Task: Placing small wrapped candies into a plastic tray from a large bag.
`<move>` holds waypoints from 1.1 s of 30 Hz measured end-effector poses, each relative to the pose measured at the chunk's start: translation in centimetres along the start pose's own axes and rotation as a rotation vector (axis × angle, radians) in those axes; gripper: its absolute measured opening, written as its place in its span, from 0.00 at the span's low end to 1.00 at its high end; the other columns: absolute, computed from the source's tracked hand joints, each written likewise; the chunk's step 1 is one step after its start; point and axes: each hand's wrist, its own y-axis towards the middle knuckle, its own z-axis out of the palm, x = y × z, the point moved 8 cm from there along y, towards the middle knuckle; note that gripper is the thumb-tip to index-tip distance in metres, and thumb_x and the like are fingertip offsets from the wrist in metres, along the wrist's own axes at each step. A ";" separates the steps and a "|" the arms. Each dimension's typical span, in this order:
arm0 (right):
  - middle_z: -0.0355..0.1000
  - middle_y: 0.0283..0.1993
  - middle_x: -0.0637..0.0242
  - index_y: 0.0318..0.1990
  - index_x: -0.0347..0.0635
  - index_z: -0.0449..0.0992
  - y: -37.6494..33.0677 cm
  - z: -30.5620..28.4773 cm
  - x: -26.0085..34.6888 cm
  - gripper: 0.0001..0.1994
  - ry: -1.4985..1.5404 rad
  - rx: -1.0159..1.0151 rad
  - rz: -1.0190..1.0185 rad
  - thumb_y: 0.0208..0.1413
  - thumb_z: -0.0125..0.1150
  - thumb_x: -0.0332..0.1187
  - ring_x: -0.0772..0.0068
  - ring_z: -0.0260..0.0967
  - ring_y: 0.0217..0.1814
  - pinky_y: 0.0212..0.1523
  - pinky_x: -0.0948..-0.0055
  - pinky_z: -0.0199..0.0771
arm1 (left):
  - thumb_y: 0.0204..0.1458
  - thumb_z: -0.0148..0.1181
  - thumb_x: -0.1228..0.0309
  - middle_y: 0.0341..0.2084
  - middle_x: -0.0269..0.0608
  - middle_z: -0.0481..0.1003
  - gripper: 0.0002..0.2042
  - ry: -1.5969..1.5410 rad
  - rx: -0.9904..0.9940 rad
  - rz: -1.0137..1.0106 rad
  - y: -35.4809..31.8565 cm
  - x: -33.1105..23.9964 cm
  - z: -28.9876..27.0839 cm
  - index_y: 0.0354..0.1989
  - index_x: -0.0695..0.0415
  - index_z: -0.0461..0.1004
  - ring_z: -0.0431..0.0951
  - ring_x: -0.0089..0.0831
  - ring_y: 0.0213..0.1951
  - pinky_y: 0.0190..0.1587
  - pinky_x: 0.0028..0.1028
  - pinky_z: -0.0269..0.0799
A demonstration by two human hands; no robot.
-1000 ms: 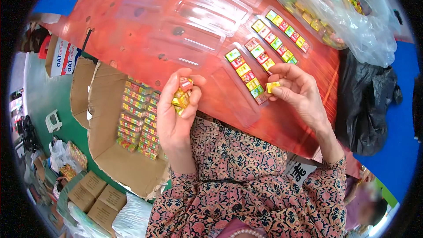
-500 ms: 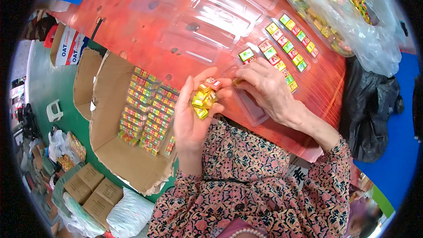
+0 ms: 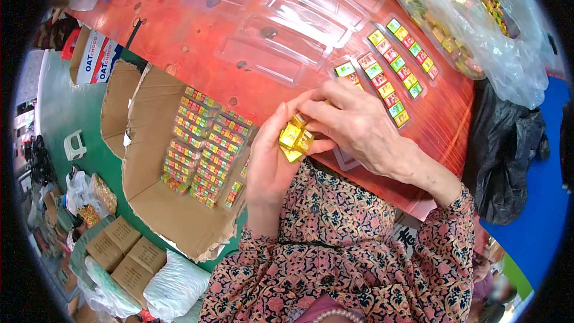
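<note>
The left hand (image 3: 270, 161) cups a cluster of yellow wrapped candies (image 3: 295, 137) at the near edge of the red table (image 3: 197, 24). The right hand (image 3: 353, 122), half a second ago just reaching across, now pinches the topmost candy with curled fingers, hiding more of the clear tray (image 3: 394, 66).

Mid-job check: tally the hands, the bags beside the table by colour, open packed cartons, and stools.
Hands: 2, left hand holding candies, right hand
Clear bag: 1
Black bag: 1
Open carton: 1
Stool: 1
Total: 6
</note>
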 end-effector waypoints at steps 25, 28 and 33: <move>0.63 0.42 0.55 0.39 0.33 0.66 -4.8 0.9 -0.5 0.12 -0.168 0.379 0.097 0.45 0.48 0.25 0.56 0.63 0.46 0.44 0.67 0.67 | 0.40 0.61 0.81 0.24 0.38 0.71 0.08 1.364 -0.175 0.506 -0.6 -1.7 1.8 0.31 0.63 0.73 0.71 0.23 0.26 0.28 0.21 0.65; 0.63 0.42 0.55 0.39 0.32 0.67 -4.6 -0.8 -1.1 0.12 -0.059 0.249 0.132 0.43 0.50 0.24 0.56 0.64 0.45 0.42 0.67 0.69 | 0.39 0.61 0.80 0.25 0.41 0.71 0.09 1.525 -0.153 0.582 -0.7 -1.8 2.8 0.32 0.63 0.73 0.72 0.28 0.26 0.28 0.25 0.66; 0.66 0.36 0.59 0.36 0.35 0.70 -5.8 -3.0 -3.4 0.11 0.146 -0.030 0.421 0.43 0.60 0.22 0.63 0.68 0.36 0.36 0.72 0.70 | 0.40 0.60 0.79 0.24 0.44 0.69 0.08 1.649 -0.109 0.570 -0.6 -1.1 3.4 0.31 0.62 0.73 0.73 0.36 0.26 0.28 0.29 0.67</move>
